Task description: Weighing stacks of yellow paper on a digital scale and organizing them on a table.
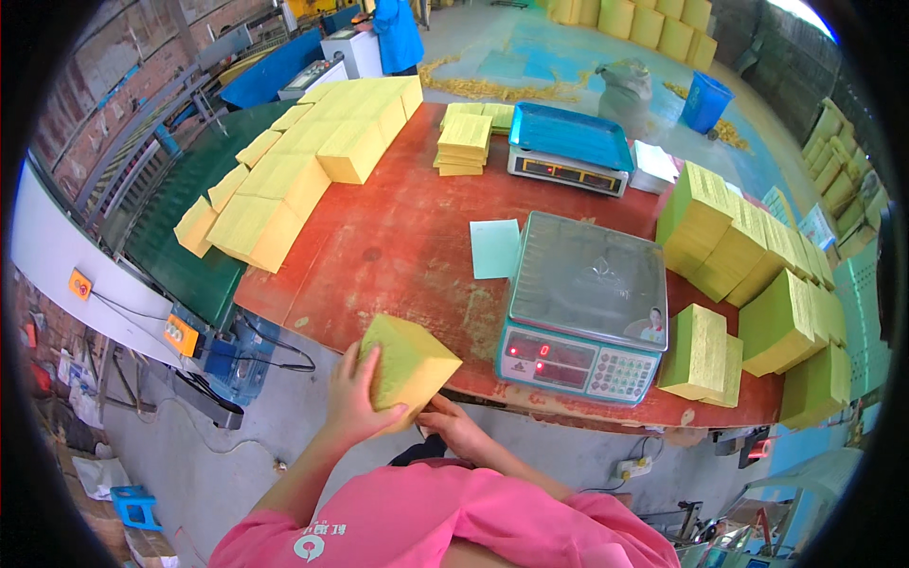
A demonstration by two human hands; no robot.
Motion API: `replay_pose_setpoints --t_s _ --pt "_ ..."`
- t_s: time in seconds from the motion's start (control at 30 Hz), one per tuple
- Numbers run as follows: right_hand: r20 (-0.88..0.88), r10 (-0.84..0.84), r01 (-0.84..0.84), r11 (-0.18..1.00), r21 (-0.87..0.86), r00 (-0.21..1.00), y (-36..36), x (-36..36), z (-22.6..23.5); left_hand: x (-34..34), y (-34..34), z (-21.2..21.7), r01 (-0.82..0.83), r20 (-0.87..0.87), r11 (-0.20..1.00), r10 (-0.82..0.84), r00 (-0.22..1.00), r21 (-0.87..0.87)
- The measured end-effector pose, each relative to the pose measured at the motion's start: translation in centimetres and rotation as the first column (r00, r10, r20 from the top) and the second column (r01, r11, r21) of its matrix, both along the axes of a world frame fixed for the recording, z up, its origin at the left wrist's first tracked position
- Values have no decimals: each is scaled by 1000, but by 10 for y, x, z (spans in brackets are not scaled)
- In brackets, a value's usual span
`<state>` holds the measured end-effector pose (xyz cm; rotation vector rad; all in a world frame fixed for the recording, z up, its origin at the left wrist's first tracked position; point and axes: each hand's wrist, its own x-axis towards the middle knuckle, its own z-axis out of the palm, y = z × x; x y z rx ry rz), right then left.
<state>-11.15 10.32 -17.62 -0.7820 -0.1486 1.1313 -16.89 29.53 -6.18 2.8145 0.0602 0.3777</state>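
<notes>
A thick, block-shaped stack of yellow paper (413, 364) is held tilted at the table's front edge, close to my body. My left hand (358, 396) grips its left side, fingers spread along the face and thumb lower down. At the stack's lower right corner, my right hand (456, 428) has its fingers closed on the bottom edge, the fingertips partly hidden beneath it. Just right of the stack stands a teal scale (582, 303) with a grey weighing plate that bears no paper. A pale green sheet (494, 249) lies against the scale's left side.
Rows of yellow paper stacks (322, 142) line the table's left side, beside a green conveyor (161, 241). More stacks (720, 227) crowd the right. A second scale with a blue tray (570, 135) sits at the back of the red table (379, 237). Another person (396, 38) stands beyond.
</notes>
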Motion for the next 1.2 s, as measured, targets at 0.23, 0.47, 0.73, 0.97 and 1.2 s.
replay_pose_setpoints --t_s 0.23,0.47,0.73,0.97,1.2 --pt "926 -215 484 874 40 312 -88 40 144 23 -38 27 74 59 217 -74 996 -973" --pt "955 52 859 453 239 -293 -151 111 218 188 -164 58 -177 255 -746 -426 868 -642" --pt "924 325 964 235 127 -201 -172 189 210 261 -221 12 -330 231 -755 -529 816 -566" --pt "861 497 985 171 20 -103 -141 155 201 223 -106 0 -712 -23 -399 -864 503 -578" --pt "916 300 961 161 226 -266 -18 147 227 334 186 14 -23 98 747 118 988 -665"
